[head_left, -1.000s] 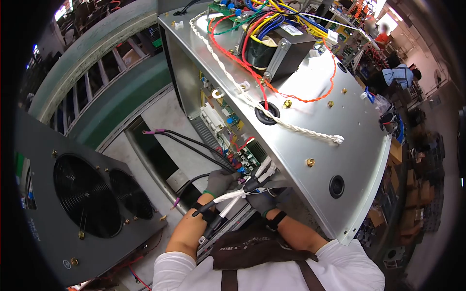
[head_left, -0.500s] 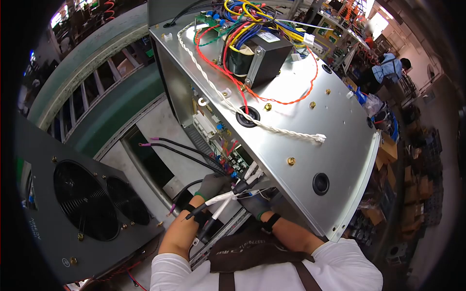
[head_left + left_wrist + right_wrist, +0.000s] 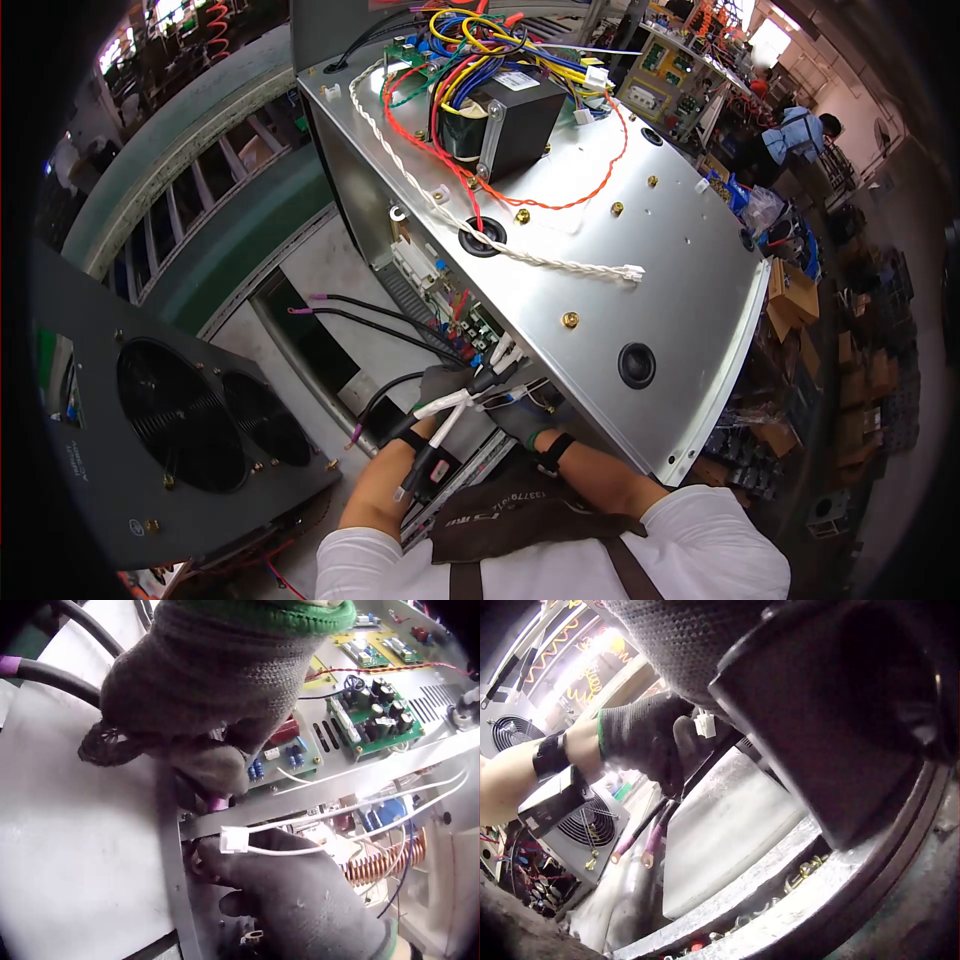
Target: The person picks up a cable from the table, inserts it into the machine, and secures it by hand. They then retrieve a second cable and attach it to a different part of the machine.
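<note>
My gloved left hand (image 3: 217, 682) grips a black cable (image 3: 112, 746) close to the metal frame edge (image 3: 177, 885). A purple sleeve (image 3: 217, 804) on a cable end shows just below its fingertips. On the inner side of that edge is my gloved right hand (image 3: 300, 900), fingers bent at the metal just under the sleeve; I cannot tell what they hold. A white two-wire connector (image 3: 234, 840) hangs across the right hand. In the head view both hands are partly hidden under white-sleeved cables (image 3: 445, 403) at the open side of the silver chassis (image 3: 600, 250).
On top of the chassis sits a black transformer (image 3: 520, 120) with coloured wires. Black cables (image 3: 370, 305) with purple ends lie on the bench to the left. A grey fan panel (image 3: 80, 400) stands at far left. Another person (image 3: 795, 135) is in the background.
The chassis has shifted left and slightly up in the head view as the camera turned. Both hands stay at the same low corner of it.
</note>
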Motion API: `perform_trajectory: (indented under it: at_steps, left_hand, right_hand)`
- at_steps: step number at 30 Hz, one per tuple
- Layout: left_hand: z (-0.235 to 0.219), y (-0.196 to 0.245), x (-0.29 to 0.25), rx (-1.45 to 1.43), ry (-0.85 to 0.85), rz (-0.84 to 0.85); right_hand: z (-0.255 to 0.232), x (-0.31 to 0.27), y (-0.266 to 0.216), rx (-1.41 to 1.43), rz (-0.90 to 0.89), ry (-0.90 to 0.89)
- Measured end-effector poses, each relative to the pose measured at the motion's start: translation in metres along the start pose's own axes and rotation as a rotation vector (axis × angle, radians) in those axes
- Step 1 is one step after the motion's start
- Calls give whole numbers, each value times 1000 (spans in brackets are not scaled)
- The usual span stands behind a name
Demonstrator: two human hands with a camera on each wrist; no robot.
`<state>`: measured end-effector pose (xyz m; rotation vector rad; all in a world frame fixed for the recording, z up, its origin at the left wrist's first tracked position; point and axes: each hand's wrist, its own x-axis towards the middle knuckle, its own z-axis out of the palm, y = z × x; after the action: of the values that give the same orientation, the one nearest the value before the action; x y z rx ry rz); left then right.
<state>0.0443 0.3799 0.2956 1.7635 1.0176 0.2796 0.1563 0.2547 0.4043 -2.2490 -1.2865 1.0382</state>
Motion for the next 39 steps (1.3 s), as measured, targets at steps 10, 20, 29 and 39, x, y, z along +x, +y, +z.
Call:
perform_trajectory:
  at_steps: [10,20,29,39]
  left_hand:
    - [-30,39,-25,-384,-136,-197]
    - [-56,62,-35,-409,-119,125]
    - [-70,39,20,-452,355,-464]
    - [-74,54,14,-382,497,-350]
  right_hand:
    - [22,10,27,27,-117,47]
    - [22,16,24,-296,-265,239]
    - [49,22,53,-386,-292,229]
    - [63,32,68,-365,-502,419]
